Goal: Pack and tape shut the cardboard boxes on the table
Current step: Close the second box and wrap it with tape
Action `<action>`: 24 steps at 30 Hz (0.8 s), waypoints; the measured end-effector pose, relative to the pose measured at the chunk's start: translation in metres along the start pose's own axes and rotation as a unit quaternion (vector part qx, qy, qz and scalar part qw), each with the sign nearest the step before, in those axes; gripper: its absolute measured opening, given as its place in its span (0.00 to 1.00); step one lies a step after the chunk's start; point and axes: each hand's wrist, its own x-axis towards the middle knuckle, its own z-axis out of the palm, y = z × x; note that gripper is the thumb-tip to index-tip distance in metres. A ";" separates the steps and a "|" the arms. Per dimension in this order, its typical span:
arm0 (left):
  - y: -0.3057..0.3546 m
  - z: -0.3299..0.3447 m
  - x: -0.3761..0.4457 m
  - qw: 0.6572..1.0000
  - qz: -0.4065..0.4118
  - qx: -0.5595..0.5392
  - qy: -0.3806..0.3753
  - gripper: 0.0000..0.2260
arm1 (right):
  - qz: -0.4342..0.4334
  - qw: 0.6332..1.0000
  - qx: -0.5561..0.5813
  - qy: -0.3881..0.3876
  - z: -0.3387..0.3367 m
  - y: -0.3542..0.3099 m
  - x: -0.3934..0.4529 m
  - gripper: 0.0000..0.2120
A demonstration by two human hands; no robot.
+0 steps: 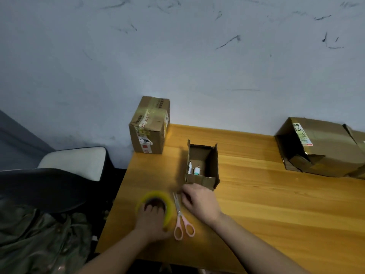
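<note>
A small open cardboard box (214, 165) stands mid-table with its flaps up; a pen and a small white bottle lie inside. My left hand (152, 222) grips a yellow roll of tape (169, 202) near the table's left front, fingers curled into its core. My right hand (199, 202) hovers just in front of the open box, fingers curled down beside the blades of the pink-handled scissors (182, 224), which lie flat between my hands. What my right fingertips touch is blurred.
A taped-up cardboard box (149, 125) stands at the table's far left corner. Larger brown boxes (320, 147) lie on their sides at the far right. The wooden table (276, 204) meets a grey wall. A chair (73, 163) stands left of the table.
</note>
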 end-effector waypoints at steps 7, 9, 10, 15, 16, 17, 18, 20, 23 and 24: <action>-0.001 0.002 -0.007 0.999 -0.024 -0.018 0.025 0.16 | 0.210 0.951 0.106 -0.202 0.028 -0.002 -0.015 0.13; -0.010 -0.001 -0.004 0.995 -0.018 -0.095 0.021 0.17 | 0.217 0.938 0.145 -0.229 0.036 0.000 -0.018 0.22; -0.015 -0.006 -0.005 0.990 -0.013 -0.144 0.009 0.18 | 0.219 0.933 0.171 -0.229 0.037 -0.001 -0.018 0.27; -0.031 -0.018 -0.020 0.816 -0.009 -0.577 -0.028 0.37 | 0.238 0.894 0.350 -0.147 0.038 -0.015 -0.003 0.29; -0.032 -0.019 -0.024 0.784 -0.018 -0.620 -0.014 0.39 | 0.232 0.897 0.355 -0.126 0.037 -0.016 -0.001 0.26; -0.032 -0.021 -0.028 0.762 -0.027 -0.647 -0.003 0.38 | 0.221 0.905 0.349 -0.100 0.036 -0.018 -0.001 0.24; -0.031 -0.024 -0.032 0.745 -0.032 -0.666 0.005 0.36 | 0.206 0.914 0.342 -0.072 0.034 -0.020 -0.001 0.23; -0.028 -0.030 -0.038 0.715 -0.025 -0.699 0.019 0.28 | 0.177 0.928 0.327 -0.003 0.028 -0.028 -0.002 0.21; -0.024 -0.044 -0.046 0.672 -0.009 -0.739 0.057 0.23 | 0.145 0.945 0.272 0.108 0.020 -0.043 -0.002 0.16; -0.023 -0.047 -0.047 0.667 -0.010 -0.742 0.073 0.27 | 0.132 0.949 0.251 0.137 0.018 -0.046 -0.002 0.16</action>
